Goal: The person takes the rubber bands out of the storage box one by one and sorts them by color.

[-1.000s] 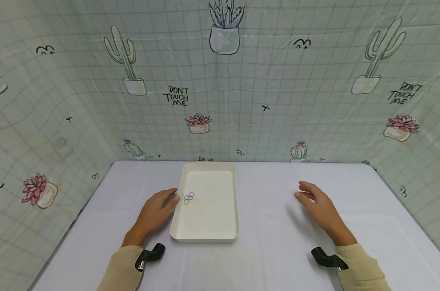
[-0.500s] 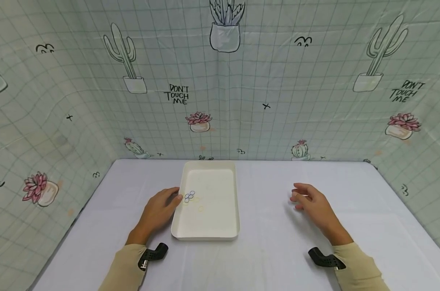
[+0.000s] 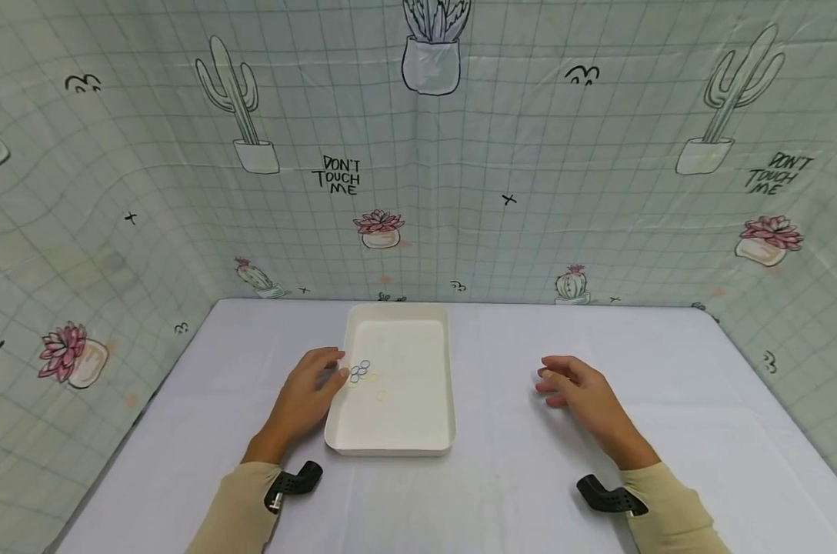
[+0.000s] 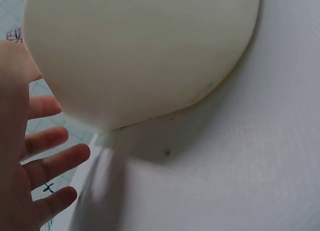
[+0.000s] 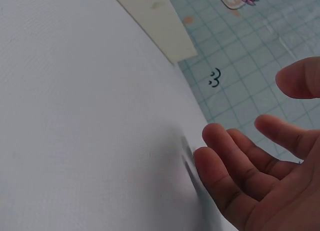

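A white rectangular tray (image 3: 398, 443) lies on the white table (image 3: 515, 477); its outer wall (image 4: 140, 56) fills the left wrist view. Inside, near the left wall, lie several small thin rings (image 3: 360, 370), some dark and some yellowish. My left hand (image 3: 306, 394) rests open on the table against the tray's left side, its fingers (image 4: 52, 163) spread and relaxed beside the tray. My right hand (image 3: 576, 388) hovers open right of the tray, apart from it, its fingers (image 5: 235, 166) loosely bent and holding nothing.
Cloth walls printed with cacti and a grid (image 3: 418, 154) close the table in at the back and both sides. Black wrist mounts (image 3: 290, 483) (image 3: 601, 494) sit on both beige sleeves.
My right hand has drifted left toward the tray. My left hand stays at the tray's left side. The head view has tilted slightly.
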Demonstrator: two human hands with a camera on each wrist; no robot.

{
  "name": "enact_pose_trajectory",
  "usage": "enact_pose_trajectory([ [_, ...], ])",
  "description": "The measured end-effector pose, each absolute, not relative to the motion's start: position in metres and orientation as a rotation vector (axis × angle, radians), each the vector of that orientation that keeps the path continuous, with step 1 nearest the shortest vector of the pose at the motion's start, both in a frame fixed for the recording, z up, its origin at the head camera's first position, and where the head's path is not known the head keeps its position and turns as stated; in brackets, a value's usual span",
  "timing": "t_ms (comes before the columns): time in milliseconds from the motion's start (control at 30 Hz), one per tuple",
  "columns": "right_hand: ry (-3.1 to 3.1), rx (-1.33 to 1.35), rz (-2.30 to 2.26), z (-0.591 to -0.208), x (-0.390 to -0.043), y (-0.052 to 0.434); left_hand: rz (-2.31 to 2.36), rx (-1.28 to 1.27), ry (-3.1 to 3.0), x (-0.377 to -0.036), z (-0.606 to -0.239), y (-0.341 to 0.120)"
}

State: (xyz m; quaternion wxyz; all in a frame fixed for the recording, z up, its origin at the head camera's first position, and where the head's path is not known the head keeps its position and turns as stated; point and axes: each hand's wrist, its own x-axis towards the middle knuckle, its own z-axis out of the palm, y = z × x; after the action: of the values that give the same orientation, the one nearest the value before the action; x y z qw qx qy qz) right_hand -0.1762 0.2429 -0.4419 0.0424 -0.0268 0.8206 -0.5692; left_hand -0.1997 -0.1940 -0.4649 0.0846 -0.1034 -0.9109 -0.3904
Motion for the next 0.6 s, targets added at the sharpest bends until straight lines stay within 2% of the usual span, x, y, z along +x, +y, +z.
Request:
enact_pose_trajectory([
  [600,2.493,-0.08,-1.741,-0.4476,-0.1761,0.2324,-1.173,-0.455,-2.662,-0.2032,-0.4734,-0.1963],
])
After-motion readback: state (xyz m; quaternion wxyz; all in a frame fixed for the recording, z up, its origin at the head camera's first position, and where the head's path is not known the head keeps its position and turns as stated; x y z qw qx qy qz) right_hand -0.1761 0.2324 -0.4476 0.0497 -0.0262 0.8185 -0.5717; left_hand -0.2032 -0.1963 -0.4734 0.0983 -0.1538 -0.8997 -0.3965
